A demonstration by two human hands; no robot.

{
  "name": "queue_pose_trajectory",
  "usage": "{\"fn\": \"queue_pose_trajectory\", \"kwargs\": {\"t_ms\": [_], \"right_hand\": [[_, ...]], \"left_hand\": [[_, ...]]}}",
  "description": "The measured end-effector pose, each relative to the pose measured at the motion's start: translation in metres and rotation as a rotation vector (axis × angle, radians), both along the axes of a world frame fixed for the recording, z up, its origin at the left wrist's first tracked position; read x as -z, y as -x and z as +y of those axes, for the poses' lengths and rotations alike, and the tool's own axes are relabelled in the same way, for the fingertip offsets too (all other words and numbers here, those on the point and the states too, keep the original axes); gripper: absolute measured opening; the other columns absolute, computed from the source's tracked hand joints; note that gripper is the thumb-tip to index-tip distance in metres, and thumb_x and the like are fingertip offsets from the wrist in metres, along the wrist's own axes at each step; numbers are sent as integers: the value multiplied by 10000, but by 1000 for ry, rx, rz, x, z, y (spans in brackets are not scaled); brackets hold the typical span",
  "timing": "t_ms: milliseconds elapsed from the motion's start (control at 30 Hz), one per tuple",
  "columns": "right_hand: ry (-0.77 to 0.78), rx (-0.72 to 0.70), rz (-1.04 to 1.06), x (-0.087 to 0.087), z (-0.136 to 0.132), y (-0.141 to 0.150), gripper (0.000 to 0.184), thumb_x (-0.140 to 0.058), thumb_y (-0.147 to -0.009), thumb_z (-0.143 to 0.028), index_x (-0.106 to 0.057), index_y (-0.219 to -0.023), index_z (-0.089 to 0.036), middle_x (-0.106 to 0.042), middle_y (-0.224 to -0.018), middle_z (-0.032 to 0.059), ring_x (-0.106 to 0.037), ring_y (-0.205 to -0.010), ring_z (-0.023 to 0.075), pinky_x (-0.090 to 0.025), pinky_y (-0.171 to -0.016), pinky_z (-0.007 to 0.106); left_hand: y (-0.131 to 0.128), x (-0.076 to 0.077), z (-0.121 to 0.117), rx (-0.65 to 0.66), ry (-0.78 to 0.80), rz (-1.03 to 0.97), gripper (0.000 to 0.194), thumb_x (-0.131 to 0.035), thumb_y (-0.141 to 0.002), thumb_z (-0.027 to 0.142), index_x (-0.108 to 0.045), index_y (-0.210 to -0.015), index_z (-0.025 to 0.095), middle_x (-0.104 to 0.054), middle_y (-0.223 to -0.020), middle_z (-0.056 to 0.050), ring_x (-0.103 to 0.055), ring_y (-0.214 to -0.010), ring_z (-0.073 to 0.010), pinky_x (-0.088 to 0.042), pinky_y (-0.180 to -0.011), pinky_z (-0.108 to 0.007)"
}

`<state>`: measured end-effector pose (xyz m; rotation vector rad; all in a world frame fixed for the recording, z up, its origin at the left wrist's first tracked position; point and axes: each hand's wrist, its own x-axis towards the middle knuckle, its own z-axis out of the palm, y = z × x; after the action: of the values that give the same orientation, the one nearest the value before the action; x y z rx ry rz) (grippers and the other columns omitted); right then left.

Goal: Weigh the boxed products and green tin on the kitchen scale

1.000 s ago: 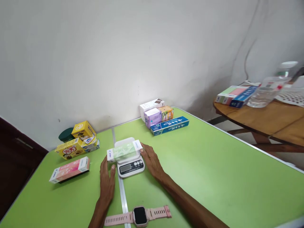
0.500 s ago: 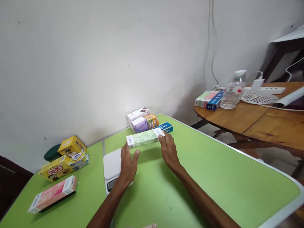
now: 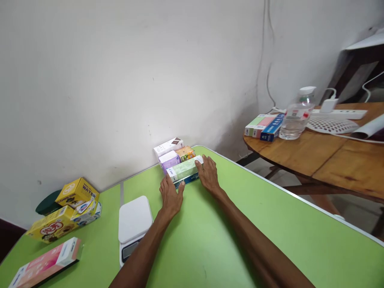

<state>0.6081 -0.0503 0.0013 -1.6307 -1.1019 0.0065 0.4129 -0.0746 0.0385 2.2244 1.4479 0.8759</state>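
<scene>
A long pale-green and white box [image 3: 185,168] lies on top of a dark blue box [image 3: 188,180] on the green table. At its left end, my left hand [image 3: 171,197] has its fingers against the box, the thumb in front. My right hand [image 3: 207,175] grips the right end, thumb on the upper face and fingers behind. Just behind the boxes are a purple-and-white pack [image 3: 169,159], an orange pack [image 3: 185,153] and a white carton [image 3: 168,147]. A white kitchen scale [image 3: 135,220] stands left of my left forearm, which partly covers its display.
Yellow boxes [image 3: 54,224], a dark green round lid [image 3: 48,203] and a pink box [image 3: 48,262] lie on the left. A wooden table [image 3: 318,160] on the right carries a water bottle [image 3: 297,116], small boxes [image 3: 261,125] and a power strip [image 3: 349,115]. The wall rises behind.
Both hands have lowered the pale-green box onto the dark blue box, close to the packs at the back. The view has shifted, so the scale and left-hand boxes appear further left and lower.
</scene>
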Motion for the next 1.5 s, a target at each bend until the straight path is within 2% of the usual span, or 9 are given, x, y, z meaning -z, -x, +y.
{"fn": "queue_pose_trajectory", "kwargs": {"t_ms": [167,400,667,800,900,1033,1167,1333,1500], "right_hand": [[26,-6,21,-7,-35,5,944,-231,-963,-767,-335,-1572,-53,-417,-1592,262,-306,-1524,403,-265,-1220,631],[7,-199,28,-22,-126,74,701,-365,-989,-699,-582,-1406,-180,-626,-1391,185,-514,-1356,365,-384,-1162,620],[218,-892,162,-92,-162,253,510,-442,-1008,-619,-651,-1350,-304,-644,-1425,92,-591,-1327,329,-486,-1107,519],[417,-1087,273,-77,-154,348,682,-501,-942,-719,-613,-1425,-251,-580,-1514,111,-534,-1408,340,-453,-1145,536],[487,-1051,328,-53,-140,408,855,-557,-875,-774,-530,-1510,-201,-481,-1591,150,-423,-1497,357,-392,-1186,571],[391,-1042,334,-33,-121,461,933,-492,-881,-812,-459,-1560,-174,-508,-1570,152,-344,-1540,354,-351,-1218,523],[300,-1114,372,-30,-118,476,820,-414,-955,-759,-390,-1599,-252,-592,-1500,97,-458,-1465,320,-403,-1179,477],[322,-1073,380,-34,-123,466,788,-435,-949,-756,-458,-1557,-254,-560,-1527,109,-491,-1426,335,-410,-1167,487],[273,-1064,375,-53,-130,454,795,-422,-941,-776,-494,-1535,-252,-517,-1570,98,-415,-1486,339,-288,-1246,523]], "left_hand": [[22,-16,-17,81,23,-60,780,-508,-958,473,-251,-1581,82,-376,-1584,-264,-320,-1507,-366,-251,-1236,-563],[129,-10,-113,163,-18,-189,688,-524,-1001,442,-260,-1610,263,-371,-1641,-130,-341,-1534,-271,-296,-1266,-505],[313,-17,-143,-622,-428,-266,691,-539,-982,441,-297,-1571,170,-377,-1592,-210,-330,-1526,-316,-271,-1266,-544],[419,-17,-135,-1033,-386,-320,756,-501,-971,481,-279,-1548,46,-308,-1606,-290,-248,-1554,-345,-190,-1283,-544],[465,-8,-126,-1095,-127,-427,674,-439,-985,484,-376,-1480,32,-402,-1551,-305,-346,-1516,-350,-244,-1259,-542],[478,5,-118,-973,7,-462,480,-409,-982,533,-596,-1195,145,-668,-1272,-213,-613,-1265,-325,-444,-1126,-501],[471,10,-119,-951,51,-436,429,-407,-959,588,-588,-1010,202,-696,-1174,-189,-623,-1204,-355,-459,-1082,-536],[461,8,-122,-927,72,-396,461,-384,-957,608,-573,-1029,193,-669,-1199,-195,-621,-1199,-350,-465,-1082,-540],[450,-1,-127,-888,-105,-321,599,-363,-961,607,-578,-1220,112,-513,-1431,-242,-431,-1442,-346,-291,-1250,-532]]}}
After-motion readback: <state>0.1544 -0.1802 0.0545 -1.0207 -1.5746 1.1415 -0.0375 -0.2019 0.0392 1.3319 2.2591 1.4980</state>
